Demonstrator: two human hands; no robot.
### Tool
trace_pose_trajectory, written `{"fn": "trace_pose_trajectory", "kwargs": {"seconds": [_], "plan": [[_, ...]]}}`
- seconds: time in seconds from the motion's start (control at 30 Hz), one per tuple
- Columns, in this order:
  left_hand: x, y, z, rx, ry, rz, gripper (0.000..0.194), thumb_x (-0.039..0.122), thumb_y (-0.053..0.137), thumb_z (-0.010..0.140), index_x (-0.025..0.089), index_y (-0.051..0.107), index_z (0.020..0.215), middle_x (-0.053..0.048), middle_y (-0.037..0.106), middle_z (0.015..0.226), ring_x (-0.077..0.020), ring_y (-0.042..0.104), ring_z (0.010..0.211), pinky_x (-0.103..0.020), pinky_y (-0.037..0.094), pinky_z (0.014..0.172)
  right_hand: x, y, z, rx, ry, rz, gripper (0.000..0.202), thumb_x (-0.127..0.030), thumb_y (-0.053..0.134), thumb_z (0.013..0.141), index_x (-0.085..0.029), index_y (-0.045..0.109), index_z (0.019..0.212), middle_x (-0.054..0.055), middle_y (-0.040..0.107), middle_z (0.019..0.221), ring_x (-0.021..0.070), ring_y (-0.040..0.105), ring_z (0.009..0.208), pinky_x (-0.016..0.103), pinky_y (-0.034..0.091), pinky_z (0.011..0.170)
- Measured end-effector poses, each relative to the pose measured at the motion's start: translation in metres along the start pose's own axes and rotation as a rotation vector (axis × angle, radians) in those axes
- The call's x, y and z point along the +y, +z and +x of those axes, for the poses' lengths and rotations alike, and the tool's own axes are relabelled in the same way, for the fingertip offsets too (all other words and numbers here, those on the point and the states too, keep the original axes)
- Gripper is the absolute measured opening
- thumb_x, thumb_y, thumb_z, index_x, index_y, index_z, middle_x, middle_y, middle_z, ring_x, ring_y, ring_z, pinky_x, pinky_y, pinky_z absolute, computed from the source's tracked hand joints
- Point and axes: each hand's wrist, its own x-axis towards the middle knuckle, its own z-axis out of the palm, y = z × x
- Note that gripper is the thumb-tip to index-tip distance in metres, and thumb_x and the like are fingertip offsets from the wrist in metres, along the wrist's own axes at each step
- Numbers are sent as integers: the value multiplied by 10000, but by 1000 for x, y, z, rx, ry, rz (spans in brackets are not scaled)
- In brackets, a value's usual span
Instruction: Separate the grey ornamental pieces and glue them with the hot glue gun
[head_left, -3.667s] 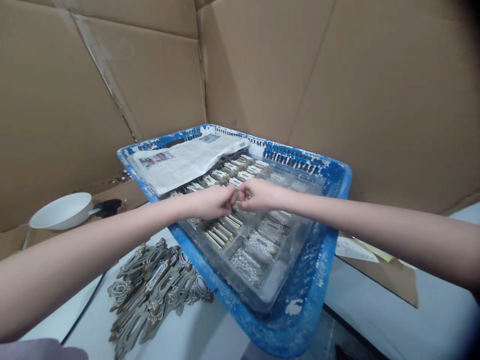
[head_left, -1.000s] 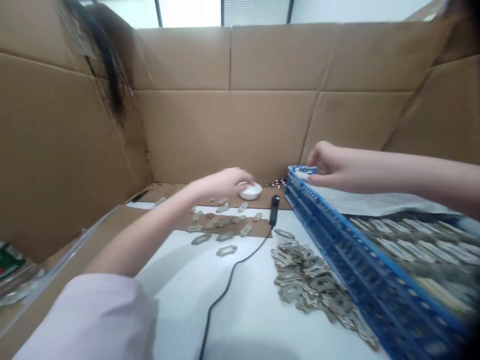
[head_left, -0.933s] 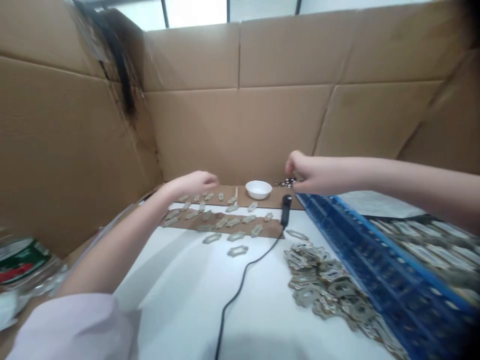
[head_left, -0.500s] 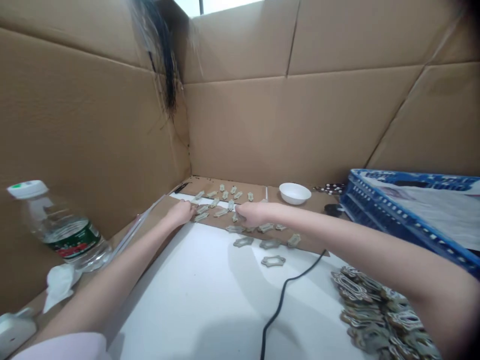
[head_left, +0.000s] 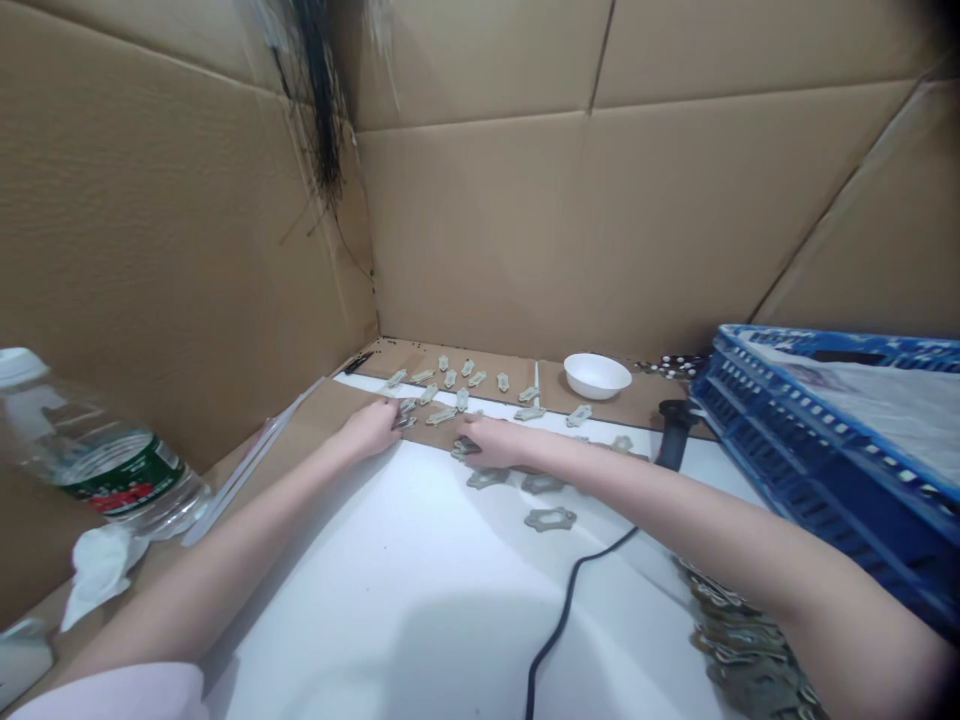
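Observation:
Small flat grey-beige frame-shaped pieces with open centres lie in loose rows on a brown cardboard strip [head_left: 435, 436] and the white surface. My left hand [head_left: 373, 430] is at the left end of the rows, its fingers closed against a few overlapping pieces [head_left: 406, 420]. Toward the middle, my right hand [head_left: 495, 442] reaches down with bent fingers around a frame-shaped piece [head_left: 462, 448], partly hidden by them. Nearer to me, a single frame-shaped piece [head_left: 550, 519] lies flat on the white surface. My right forearm covers part of the rows.
A pile of similar pieces [head_left: 750, 650] lies at right, partly behind my arm. A blue plastic crate [head_left: 817, 480], a white bowl [head_left: 597, 376] and a black-handled tool [head_left: 676, 430] stand beyond. A black cable [head_left: 564, 610] crosses the white surface [head_left: 360, 590]. A water bottle [head_left: 127, 470] stands left.
My right hand has come slightly left and nearer, onto a piece at the strip's front edge. My left hand stays at the left pieces. The black-handled tool shows more fully behind my right arm.

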Motion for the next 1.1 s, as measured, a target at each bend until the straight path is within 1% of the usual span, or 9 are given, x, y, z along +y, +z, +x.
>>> {"fn": "trace_pose_trajectory", "kwargs": {"seconds": [0.2,0.33,0.43,0.53,0.67,0.73,0.87,0.97,1.1], "plan": [[4,1,4,-42,43,26,230,261,478,727,137,531,913,-137,605,957,-241,582,854,-281,428,684,-6,1,-8,6,-8,-58,220,-160,469,738,-122,543,941,132,574,941,178,551,690,234,368,516],[6,-1,5,-78,71,31,285,211,483,708,134,513,980,-128,609,984,-233,575,885,-267,423,696,-1,-2,-13,5,-26,-34,207,-168,467,750,-150,523,949,92,593,862,167,546,698,223,370,533],[3,-8,6,-107,78,32,251,236,476,713,166,540,945,-89,628,952,-203,584,851,-234,421,659,6,-6,-20,51,-65,23,241,-173,450,768,-177,485,1006,66,591,890,155,540,746,218,380,580],[-5,-18,10,-92,34,46,280,294,449,745,168,531,982,-88,627,967,-201,583,863,-233,420,661,7,-7,-31,92,-144,94,240,-209,463,775,-182,474,1014,62,577,902,155,529,775,225,382,612],[-11,-24,22,-55,-52,81,337,251,418,784,154,460,1103,-120,580,1082,-223,544,982,-266,410,751,-2,2,-41,-6,-144,10,189,-193,465,762,-155,510,942,87,545,894,171,518,763,239,369,575],[-10,-22,28,-66,-81,91,344,245,429,800,161,444,1133,-125,569,1096,-225,535,998,-283,413,770,-7,10,-43,-29,-110,-59,188,-172,448,754,-138,513,927,107,524,911,186,513,766,251,367,559],[-4,-10,37,-123,-117,97,321,303,459,827,152,474,1110,-87,551,1063,-182,550,918,-354,452,769,-11,16,-42,-52,-105,-133,211,-166,444,743,-126,495,943,118,513,912,203,509,780,275,390,597],[0,-3,39,-154,-135,98,311,316,471,824,142,494,1080,-74,531,1068,-171,542,907,-380,463,768,-10,9,-40,-65,-93,-147,184,-149,420,752,-126,486,922,112,522,874,181,512,699,263,384,542],[7,1,37,-181,-153,81,322,304,476,822,142,481,1100,-80,520,1087,-177,538,918,-379,466,765,-4,-6,-25,37,-79,-135,182,-214,365,811,-147,435,965,102,513,886,161,496,647,260,379,517]]}}
